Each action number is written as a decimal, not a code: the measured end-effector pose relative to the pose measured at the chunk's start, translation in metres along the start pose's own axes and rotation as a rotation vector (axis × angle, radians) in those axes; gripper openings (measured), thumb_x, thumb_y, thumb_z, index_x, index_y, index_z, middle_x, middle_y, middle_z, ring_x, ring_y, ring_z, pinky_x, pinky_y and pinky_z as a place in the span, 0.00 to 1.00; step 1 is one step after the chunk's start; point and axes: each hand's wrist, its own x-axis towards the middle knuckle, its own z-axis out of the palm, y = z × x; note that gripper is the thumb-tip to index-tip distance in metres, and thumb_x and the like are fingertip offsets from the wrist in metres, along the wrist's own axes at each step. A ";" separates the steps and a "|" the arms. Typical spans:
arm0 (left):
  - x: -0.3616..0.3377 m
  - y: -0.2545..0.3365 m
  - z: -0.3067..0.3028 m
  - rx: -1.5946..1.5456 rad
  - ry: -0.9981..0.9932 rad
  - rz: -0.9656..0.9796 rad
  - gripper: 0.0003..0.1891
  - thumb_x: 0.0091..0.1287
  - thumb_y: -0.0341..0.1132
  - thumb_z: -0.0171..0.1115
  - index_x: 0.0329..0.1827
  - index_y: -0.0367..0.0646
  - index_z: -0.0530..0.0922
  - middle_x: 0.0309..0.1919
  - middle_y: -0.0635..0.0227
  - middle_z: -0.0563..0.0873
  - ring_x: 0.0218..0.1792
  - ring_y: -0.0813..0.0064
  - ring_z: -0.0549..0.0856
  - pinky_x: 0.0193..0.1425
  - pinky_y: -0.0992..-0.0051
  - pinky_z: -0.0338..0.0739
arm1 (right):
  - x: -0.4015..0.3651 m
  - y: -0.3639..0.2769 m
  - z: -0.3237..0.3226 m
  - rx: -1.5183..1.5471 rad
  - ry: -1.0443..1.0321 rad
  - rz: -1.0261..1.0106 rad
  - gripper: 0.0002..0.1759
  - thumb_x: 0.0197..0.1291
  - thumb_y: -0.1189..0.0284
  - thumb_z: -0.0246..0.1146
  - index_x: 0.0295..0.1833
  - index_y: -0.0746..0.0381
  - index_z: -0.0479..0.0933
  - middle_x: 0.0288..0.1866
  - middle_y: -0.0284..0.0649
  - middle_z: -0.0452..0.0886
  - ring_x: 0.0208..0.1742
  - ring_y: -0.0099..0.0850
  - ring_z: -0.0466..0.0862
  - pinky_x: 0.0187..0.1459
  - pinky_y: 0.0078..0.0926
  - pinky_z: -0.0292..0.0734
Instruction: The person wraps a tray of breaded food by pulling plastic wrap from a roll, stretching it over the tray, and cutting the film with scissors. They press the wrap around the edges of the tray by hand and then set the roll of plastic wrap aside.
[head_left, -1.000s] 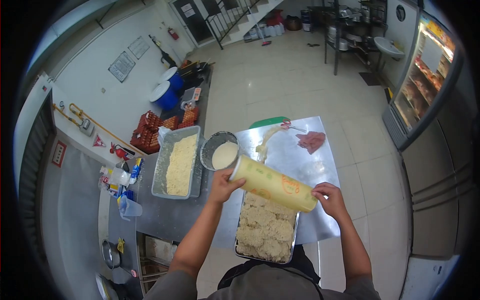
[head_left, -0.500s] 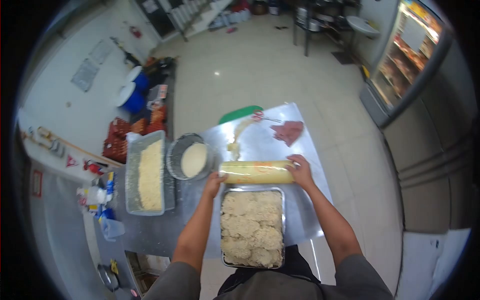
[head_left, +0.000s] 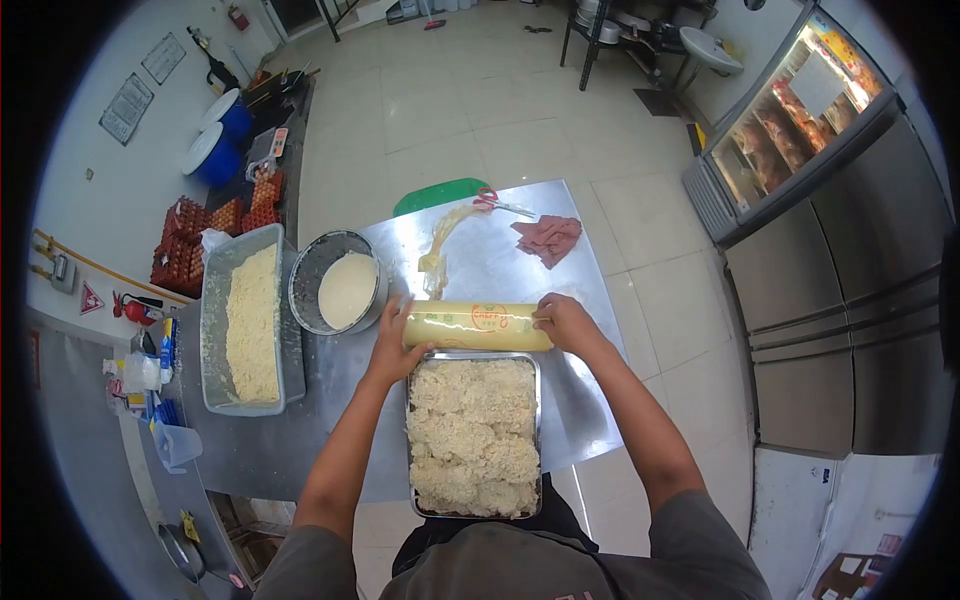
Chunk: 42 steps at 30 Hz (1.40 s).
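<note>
A thick roll of yellowish plastic film [head_left: 470, 327] lies crosswise just beyond a metal tray [head_left: 538, 440] filled with crumb-coated pieces. At the roll's left end is my left hand [head_left: 393, 345], its thumb and fingers spread apart against the end. My right hand [head_left: 562, 322] has its fingers closed on the roll's right end, near the film's edge. The tray stands at the steel table's [head_left: 385, 460] near edge, against my body.
Left of the roll stand a round bowl [head_left: 300, 290] of pale batter and a plastic tub [head_left: 212, 370] of crumbs. Farther back lie red-handled scissors [head_left: 500, 205], a reddish cloth [head_left: 548, 238], crumpled film [head_left: 435, 262] and a green board [head_left: 430, 196]. Egg trays [head_left: 178, 250] are at the far left.
The view has shifted, so the table items appear farther left. My left hand's fingers have spread at the roll's end, and my right hand has moved its grip slightly inward.
</note>
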 end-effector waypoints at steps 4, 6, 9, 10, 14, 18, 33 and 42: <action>0.008 -0.020 0.003 0.326 -0.254 0.177 0.30 0.60 0.37 0.75 0.67 0.46 0.80 0.71 0.56 0.78 0.70 0.47 0.70 0.75 0.54 0.66 | 0.011 0.010 0.011 -0.109 -0.025 -0.092 0.08 0.56 0.77 0.64 0.39 0.67 0.86 0.47 0.47 0.85 0.47 0.48 0.85 0.52 0.41 0.81; 0.013 -0.025 0.003 0.326 -0.214 0.179 0.30 0.59 0.39 0.76 0.66 0.48 0.82 0.72 0.60 0.78 0.71 0.48 0.69 0.76 0.54 0.65 | 0.014 0.008 0.009 -0.144 -0.006 -0.122 0.07 0.56 0.79 0.63 0.36 0.67 0.86 0.45 0.47 0.85 0.45 0.48 0.86 0.51 0.42 0.81; 0.011 -0.023 0.002 0.285 -0.231 0.103 0.29 0.58 0.41 0.77 0.66 0.50 0.83 0.70 0.66 0.80 0.70 0.50 0.70 0.76 0.54 0.63 | 0.012 -0.003 0.010 -0.314 -0.053 -0.232 0.06 0.56 0.81 0.59 0.32 0.67 0.82 0.43 0.49 0.83 0.44 0.49 0.86 0.48 0.42 0.82; 0.010 -0.023 0.000 0.302 -0.208 0.087 0.29 0.58 0.41 0.77 0.66 0.50 0.83 0.70 0.66 0.80 0.70 0.50 0.70 0.76 0.54 0.63 | 0.010 -0.005 0.010 -0.343 -0.046 -0.200 0.05 0.56 0.81 0.59 0.34 0.67 0.81 0.42 0.48 0.82 0.43 0.49 0.86 0.46 0.42 0.82; 0.007 -0.023 0.000 0.291 -0.229 0.060 0.29 0.59 0.42 0.76 0.66 0.53 0.83 0.72 0.70 0.78 0.71 0.53 0.69 0.76 0.54 0.60 | 0.006 -0.021 0.008 -0.517 -0.097 -0.148 0.08 0.56 0.80 0.59 0.42 0.65 0.78 0.44 0.47 0.81 0.41 0.48 0.87 0.42 0.45 0.84; 0.008 -0.014 -0.002 0.361 -0.221 0.123 0.28 0.59 0.41 0.75 0.65 0.51 0.84 0.72 0.67 0.78 0.72 0.53 0.69 0.75 0.51 0.59 | 0.002 -0.027 0.006 -0.474 0.009 -0.166 0.09 0.57 0.79 0.59 0.44 0.63 0.76 0.44 0.45 0.79 0.48 0.45 0.86 0.42 0.44 0.84; 0.024 0.039 0.052 0.287 -0.270 0.371 0.24 0.58 0.43 0.76 0.58 0.46 0.86 0.51 0.67 0.83 0.56 0.63 0.77 0.66 0.61 0.66 | 0.003 -0.009 0.029 0.167 0.324 0.038 0.06 0.74 0.75 0.52 0.46 0.65 0.73 0.36 0.50 0.83 0.41 0.51 0.83 0.46 0.45 0.77; 0.024 0.070 0.089 0.236 -0.310 0.426 0.21 0.59 0.47 0.75 0.53 0.48 0.88 0.48 0.70 0.81 0.54 0.65 0.77 0.58 0.63 0.67 | 0.014 -0.023 0.032 0.385 0.348 0.069 0.07 0.74 0.74 0.53 0.48 0.67 0.74 0.37 0.53 0.82 0.41 0.51 0.84 0.45 0.42 0.77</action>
